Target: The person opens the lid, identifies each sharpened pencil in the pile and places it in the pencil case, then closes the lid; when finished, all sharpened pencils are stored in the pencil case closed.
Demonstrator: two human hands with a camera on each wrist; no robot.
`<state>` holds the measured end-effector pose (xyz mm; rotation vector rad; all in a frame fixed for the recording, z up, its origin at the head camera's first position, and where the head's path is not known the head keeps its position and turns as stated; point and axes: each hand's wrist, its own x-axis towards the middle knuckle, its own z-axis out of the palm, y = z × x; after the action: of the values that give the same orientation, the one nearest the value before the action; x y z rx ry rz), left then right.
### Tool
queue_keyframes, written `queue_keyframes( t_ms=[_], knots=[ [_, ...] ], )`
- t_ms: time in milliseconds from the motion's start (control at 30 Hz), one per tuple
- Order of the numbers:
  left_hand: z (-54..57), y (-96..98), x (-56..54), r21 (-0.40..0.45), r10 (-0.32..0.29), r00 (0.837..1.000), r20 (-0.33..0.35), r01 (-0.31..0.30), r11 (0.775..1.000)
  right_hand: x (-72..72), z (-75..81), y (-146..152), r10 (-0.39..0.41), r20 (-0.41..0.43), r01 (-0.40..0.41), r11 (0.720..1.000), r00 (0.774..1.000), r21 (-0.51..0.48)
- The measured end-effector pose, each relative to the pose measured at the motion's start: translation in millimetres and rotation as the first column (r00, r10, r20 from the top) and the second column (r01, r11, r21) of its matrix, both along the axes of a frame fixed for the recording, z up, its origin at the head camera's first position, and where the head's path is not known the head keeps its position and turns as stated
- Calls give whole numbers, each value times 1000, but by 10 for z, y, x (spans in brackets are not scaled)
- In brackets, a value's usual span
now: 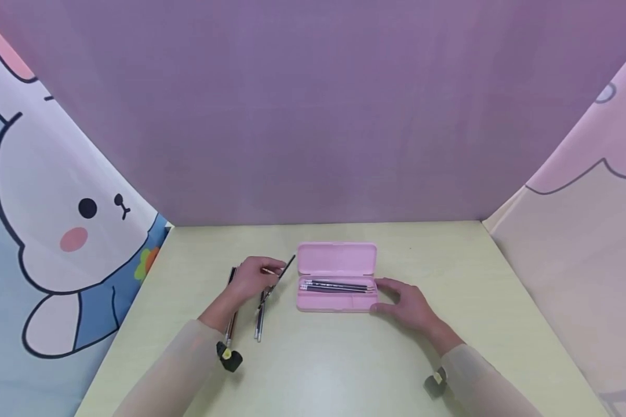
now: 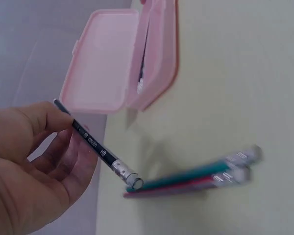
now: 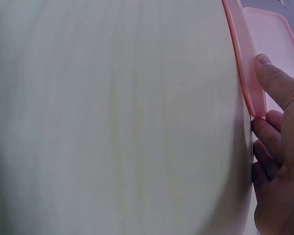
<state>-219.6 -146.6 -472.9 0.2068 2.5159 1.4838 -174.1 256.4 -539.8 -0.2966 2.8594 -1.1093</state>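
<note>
My left hand [image 1: 253, 277] pinches a dark HB pencil [image 2: 94, 143] between thumb and fingers, its metal-banded eraser end pointing down. It is held above the table, left of a pink pencil case [image 1: 323, 302]. The case lies with its lid [image 1: 336, 259] folded back, and several pencils [image 1: 339, 286] lie lengthwise inside. At the case's right end, my right hand [image 1: 409, 307] grips the corner, thumb [image 3: 277, 81] on the front wall and fingers curled by the end. Beneath the left hand, loose pencils [image 1: 260, 324] lie on the table; teal and red ones [image 2: 201, 174] show blurred.
More pencils [image 1: 231, 327] lie further left, partly hidden under the left wrist. The pale wooden table [image 1: 334, 365] meets a purple back panel [image 1: 323, 116]. Printed cloths hang at both sides, a rabbit picture [image 1: 47, 191] on the left one.
</note>
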Motion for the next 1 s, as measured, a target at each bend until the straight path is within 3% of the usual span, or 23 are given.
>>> queue_keyframes(
  t_ms=[167, 333, 600, 900, 1000],
  knots=[
    [99, 199, -122, -19, -112, 994, 20, 112, 994, -28, -6, 14, -11, 25, 10, 1000, 1000, 3],
    [126, 410, -252, -7, -199, 980, 16, 199, 980, -51, -17, 22, -8, 20, 8, 1000, 1000, 2],
    [-23, 739, -410, -54, -326, 940, -99, 323, 945, -88, -33, 39, 2, -2, -2, 1000, 1000, 6],
    [-172, 1025, -525, -131, -395, 909, -131, 379, 916, -124, -6, 45, 7, -1, -7, 1000, 1000, -9],
    [-193, 1113, -554, -169, -428, 890, -159, 403, 900, -135, -1, 50, 7, -4, -7, 1000, 1000, -6]
  ],
)
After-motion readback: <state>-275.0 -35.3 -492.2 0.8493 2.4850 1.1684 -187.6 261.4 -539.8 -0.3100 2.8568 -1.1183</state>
